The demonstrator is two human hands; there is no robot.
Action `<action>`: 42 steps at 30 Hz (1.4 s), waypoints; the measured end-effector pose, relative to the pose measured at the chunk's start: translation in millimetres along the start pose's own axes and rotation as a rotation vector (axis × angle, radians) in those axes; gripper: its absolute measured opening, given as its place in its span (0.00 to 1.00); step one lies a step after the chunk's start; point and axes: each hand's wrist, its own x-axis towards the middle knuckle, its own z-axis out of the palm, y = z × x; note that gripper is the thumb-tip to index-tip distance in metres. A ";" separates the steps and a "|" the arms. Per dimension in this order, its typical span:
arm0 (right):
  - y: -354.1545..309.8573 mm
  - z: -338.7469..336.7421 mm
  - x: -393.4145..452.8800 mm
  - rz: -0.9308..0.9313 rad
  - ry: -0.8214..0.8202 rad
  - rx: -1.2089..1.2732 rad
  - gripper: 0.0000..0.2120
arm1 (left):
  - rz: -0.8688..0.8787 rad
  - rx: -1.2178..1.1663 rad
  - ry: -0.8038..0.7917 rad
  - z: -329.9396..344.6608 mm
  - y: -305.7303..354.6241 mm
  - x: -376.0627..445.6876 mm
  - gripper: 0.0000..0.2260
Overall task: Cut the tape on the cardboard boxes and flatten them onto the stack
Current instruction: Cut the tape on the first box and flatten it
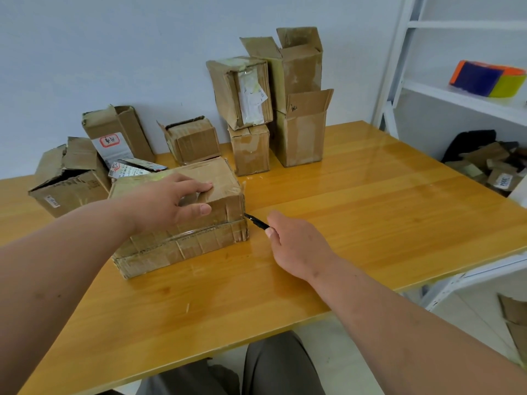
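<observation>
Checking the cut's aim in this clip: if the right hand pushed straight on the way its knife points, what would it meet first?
Most likely the taped cardboard box held by the left hand. The right hand aims its black knife up-left, tip at the box's right-end seam; actual contact is unclear.

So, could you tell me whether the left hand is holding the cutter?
No, the left hand rests on the box; the right hand grips the cutter.

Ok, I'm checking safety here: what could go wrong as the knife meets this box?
The left hand holds the box with its thumb near the seam where the knife tip sits; a slip along it could reach the thumb. The box could also slide on the glossy table.
</observation>
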 end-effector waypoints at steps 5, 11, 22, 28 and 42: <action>-1.1 3.4 -0.6 0.010 -0.104 -0.176 0.12 | -0.015 -0.028 0.004 -2.4 -7.2 -1.4 0.34; 2.9 1.5 3.4 0.083 -0.050 -0.015 0.08 | -0.032 -0.007 -0.002 -6.4 -2.5 -2.2 0.34; 1.3 -4.6 11.1 0.450 0.134 0.456 0.10 | -0.198 -0.042 0.005 -10.9 26.3 20.2 0.34; -15.9 -0.4 12.4 0.552 0.057 0.816 0.12 | -0.127 -0.300 -0.218 -25.8 -11.2 -7.1 0.30; -41.3 1.0 28.2 0.648 0.076 0.961 0.16 | -0.045 -0.090 -0.102 1.2 -7.8 -7.3 0.39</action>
